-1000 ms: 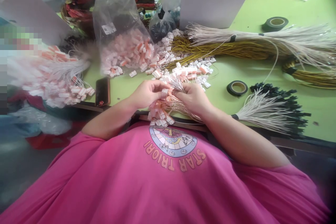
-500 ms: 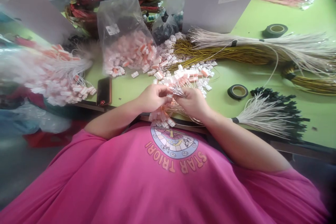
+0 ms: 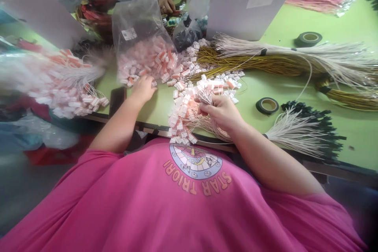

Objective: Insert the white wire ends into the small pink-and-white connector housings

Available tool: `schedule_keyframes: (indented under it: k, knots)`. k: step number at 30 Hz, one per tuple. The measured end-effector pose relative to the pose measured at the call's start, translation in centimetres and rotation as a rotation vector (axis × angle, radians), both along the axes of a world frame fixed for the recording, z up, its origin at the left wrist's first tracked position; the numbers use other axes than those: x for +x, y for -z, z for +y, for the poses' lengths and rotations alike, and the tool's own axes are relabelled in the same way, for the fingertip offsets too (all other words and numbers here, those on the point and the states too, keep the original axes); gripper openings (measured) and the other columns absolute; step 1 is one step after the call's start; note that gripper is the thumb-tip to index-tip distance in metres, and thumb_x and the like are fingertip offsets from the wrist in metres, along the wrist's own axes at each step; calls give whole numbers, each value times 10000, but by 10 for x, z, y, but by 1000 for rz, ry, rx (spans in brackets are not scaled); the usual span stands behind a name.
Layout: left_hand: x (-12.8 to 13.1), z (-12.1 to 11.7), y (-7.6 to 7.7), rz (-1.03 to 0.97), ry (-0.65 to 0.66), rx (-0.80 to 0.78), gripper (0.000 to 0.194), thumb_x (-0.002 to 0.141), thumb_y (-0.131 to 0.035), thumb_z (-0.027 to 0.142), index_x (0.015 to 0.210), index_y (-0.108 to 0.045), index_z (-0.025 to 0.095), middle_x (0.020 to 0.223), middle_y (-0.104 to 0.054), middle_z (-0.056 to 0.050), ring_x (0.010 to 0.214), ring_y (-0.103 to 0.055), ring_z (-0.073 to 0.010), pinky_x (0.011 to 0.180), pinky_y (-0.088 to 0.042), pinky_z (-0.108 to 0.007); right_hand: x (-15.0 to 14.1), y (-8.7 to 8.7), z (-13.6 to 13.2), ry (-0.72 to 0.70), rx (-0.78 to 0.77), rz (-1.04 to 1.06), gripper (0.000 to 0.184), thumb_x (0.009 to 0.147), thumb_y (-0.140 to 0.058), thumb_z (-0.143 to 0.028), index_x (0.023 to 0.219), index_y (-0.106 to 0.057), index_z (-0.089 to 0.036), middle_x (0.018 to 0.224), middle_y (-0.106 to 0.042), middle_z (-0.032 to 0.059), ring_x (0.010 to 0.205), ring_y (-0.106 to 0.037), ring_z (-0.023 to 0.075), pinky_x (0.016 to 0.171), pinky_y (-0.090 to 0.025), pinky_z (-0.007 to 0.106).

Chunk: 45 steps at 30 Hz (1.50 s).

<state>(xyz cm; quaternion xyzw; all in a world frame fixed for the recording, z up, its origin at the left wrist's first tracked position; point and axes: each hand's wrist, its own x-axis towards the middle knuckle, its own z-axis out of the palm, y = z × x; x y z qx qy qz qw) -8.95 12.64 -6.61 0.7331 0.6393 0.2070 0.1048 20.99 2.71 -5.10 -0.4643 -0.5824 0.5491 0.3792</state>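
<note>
My right hand (image 3: 222, 113) is closed around a bundle of thin wires (image 3: 203, 96), whose silvery ends stick out above the fingers. Below and left of it lies a heap of white and orange plastic connectors (image 3: 181, 114) with pale wires running from them, partly hidden by the hand. My left hand (image 3: 143, 88) is down on the table in front of the clear plastic bag of connectors (image 3: 156, 57). Its fingertips are closed at a small white connector (image 3: 154, 84), which they mostly cover.
A dark phone (image 3: 117, 100) lies beside my left forearm. Black tape rolls (image 3: 267, 104), white wire bundles (image 3: 295, 53), yellow wires (image 3: 265, 63) and wires with black connectors (image 3: 307, 130) lie to the right. A grey panel (image 3: 251, 8) stands behind. Across the table, another person's hands (image 3: 167, 2) work.
My left hand has left the wire ends by my right hand and moved left to the loose connector near the bag. My right hand still holds the wire bundle.
</note>
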Motion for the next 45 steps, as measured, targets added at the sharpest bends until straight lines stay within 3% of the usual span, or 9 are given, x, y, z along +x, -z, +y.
schedule_keyframes:
  k: [3, 7, 11, 14, 20, 25, 32, 38, 45]
  knots:
    - [0, -1, 4, -34, -7, -65, 88, 756, -613, 209, 814, -613, 143, 827, -607, -94, 881, -530, -237, 811, -391, -356, -1, -3, -1, -7, 17, -26, 226, 789, -567, -298, 639, -639, -146, 598, -601, 15, 567, -519, 105, 608, -401, 281]
    - [26, -29, -23, -388, 75, -222, 215, 813, -572, 295, 976, -614, 162, 729, -613, -47, 699, -573, -173, 692, -459, -317, -3, -9, -3, -11, 33, -44, 178, 764, -548, -226, 606, -586, -152, 578, -567, -4, 550, -483, 93, 590, -368, 272]
    - [61, -64, -52, -716, 370, -373, 171, 737, -637, 241, 880, -660, 151, 995, -639, -86, 833, -610, -180, 710, -502, -313, -5, -12, -5, 41, 34, -26, 163, 702, -540, -180, 557, -466, -173, 527, -414, -53, 523, -365, 78, 536, -282, 262]
    - [82, -80, -58, -770, 528, -437, 96, 734, -649, 239, 747, -670, 146, 1059, -629, -86, 939, -592, -184, 771, -496, -297, -6, -10, -5, 55, 30, -4, 162, 674, -548, -184, 569, -425, -183, 537, -355, -61, 528, -328, 78, 520, -249, 260]
    - [101, -91, -50, -842, 375, -578, 340, 725, -708, 240, 1034, -596, 154, 844, -638, -44, 690, -582, -106, 604, -474, -217, -4, -7, -6, 42, 43, 9, 179, 664, -567, -210, 540, -442, -180, 525, -347, -55, 524, -320, 81, 504, -242, 261]
    - [105, -93, -49, -811, 325, -587, 302, 681, -744, 235, 933, -618, 124, 795, -621, -29, 617, -549, -81, 547, -458, -200, -5, -5, -7, 35, 29, 46, 163, 679, -573, -240, 550, -497, -176, 527, -419, -40, 530, -381, 88, 501, -284, 258]
    - [104, -97, -50, -901, 278, -603, 288, 727, -686, 167, 993, -581, 132, 789, -634, -25, 649, -587, -89, 598, -505, -210, -7, -3, -7, 54, 101, -98, 82, 697, -489, -150, 646, -549, -174, 585, -548, -14, 559, -482, 105, 573, -379, 275]
    - [101, -99, -46, -879, 235, -578, 274, 725, -707, 198, 959, -583, 130, 790, -643, -30, 696, -618, -111, 640, -521, -227, -7, -8, -7, 52, 147, -200, 92, 673, -539, -177, 607, -476, -184, 573, -427, -41, 573, -388, 100, 535, -300, 263]
    - [101, -101, -43, -935, 291, -601, 225, 737, -694, 167, 941, -602, 146, 779, -642, -15, 721, -630, -114, 662, -522, -221, -8, -6, -8, 52, 113, -181, 200, 706, -527, -227, 550, -409, -187, 541, -321, -52, 532, -313, 83, 494, -236, 258]
